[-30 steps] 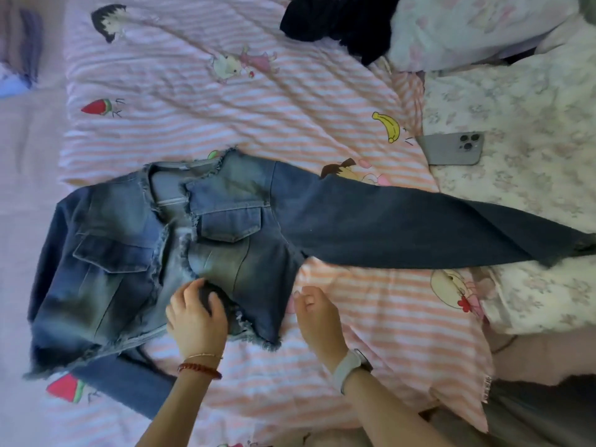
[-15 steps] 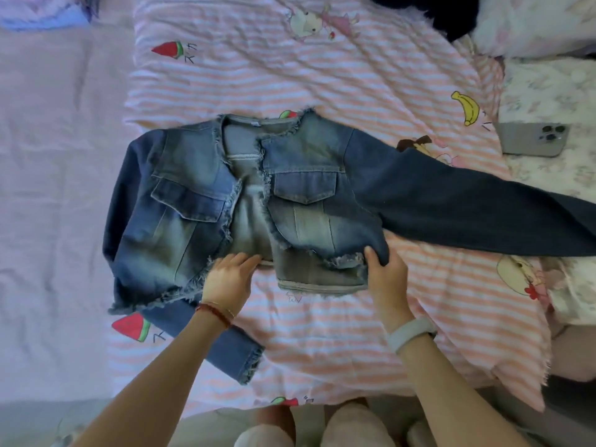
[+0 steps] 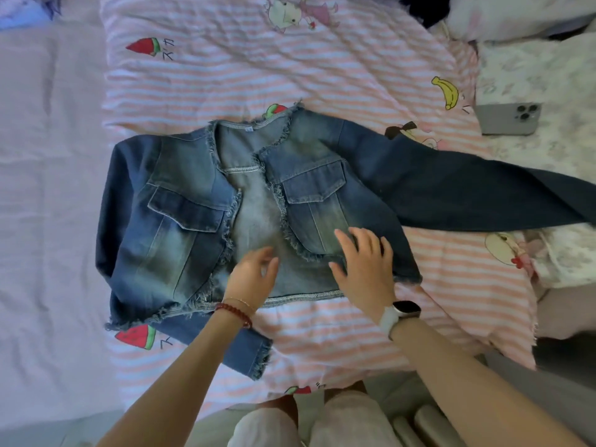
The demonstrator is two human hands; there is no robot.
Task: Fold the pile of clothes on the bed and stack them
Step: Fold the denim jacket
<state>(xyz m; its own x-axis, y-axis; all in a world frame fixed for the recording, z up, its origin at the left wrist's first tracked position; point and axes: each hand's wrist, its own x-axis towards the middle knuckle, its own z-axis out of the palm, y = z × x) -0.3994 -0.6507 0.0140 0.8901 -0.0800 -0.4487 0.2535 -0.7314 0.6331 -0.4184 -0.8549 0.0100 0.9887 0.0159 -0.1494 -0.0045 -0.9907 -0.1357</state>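
Pink-striped blanket [image 3: 322, 75] — denim jacket [image 3: 193, 204] spread flat.

Jacket's [image 3: 193, 201] right sleeve end cut off by frame edge; left-hand [image 3: 254, 279] fingertips blurred.

No wording reads clearly. The blanket [image 3: 290, 79] bears small handwritten-looking marks beside its watermelon prints at 11 and 7 o'clock, illegible; the jacket [image 3: 180, 201] neck tag is too small.
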